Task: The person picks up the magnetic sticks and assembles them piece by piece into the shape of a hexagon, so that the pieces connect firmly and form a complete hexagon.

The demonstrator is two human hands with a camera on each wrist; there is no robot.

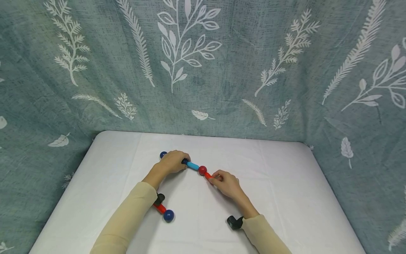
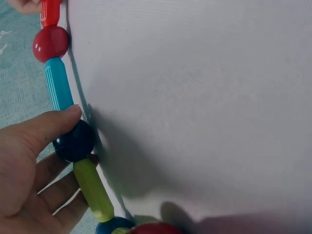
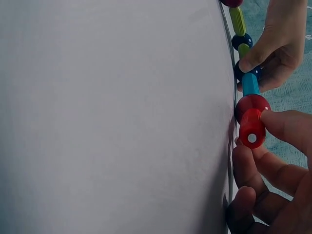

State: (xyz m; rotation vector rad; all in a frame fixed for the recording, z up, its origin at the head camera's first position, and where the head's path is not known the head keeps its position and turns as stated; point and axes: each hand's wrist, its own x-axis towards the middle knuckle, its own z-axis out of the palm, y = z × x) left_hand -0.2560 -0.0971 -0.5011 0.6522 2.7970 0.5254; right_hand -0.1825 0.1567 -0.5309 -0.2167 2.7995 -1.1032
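Observation:
Colored rods and balls form a chain on the table. My left hand [image 1: 174,161] grips a dark blue ball [image 2: 74,141], thumb on one side and fingers behind. A light blue rod [image 1: 192,165] leads from that ball to a red ball [image 1: 202,170]. Beyond it, my right hand [image 1: 226,183] pinches a red rod [image 3: 252,129], whose free end shows a pale round tip. On the other side of the gripped ball, a green rod [image 2: 93,190] runs to another blue ball [image 1: 163,154]. A further green rod [image 3: 237,20] and red ball [image 3: 231,2] follow.
Beside my left wrist lie another red rod [image 1: 160,208] and a blue ball [image 1: 168,215]; the forearm hides whether they join the chain. A white cloth covers the table [image 1: 279,183]. Behind it hangs a green leaf-patterned curtain [image 1: 228,77].

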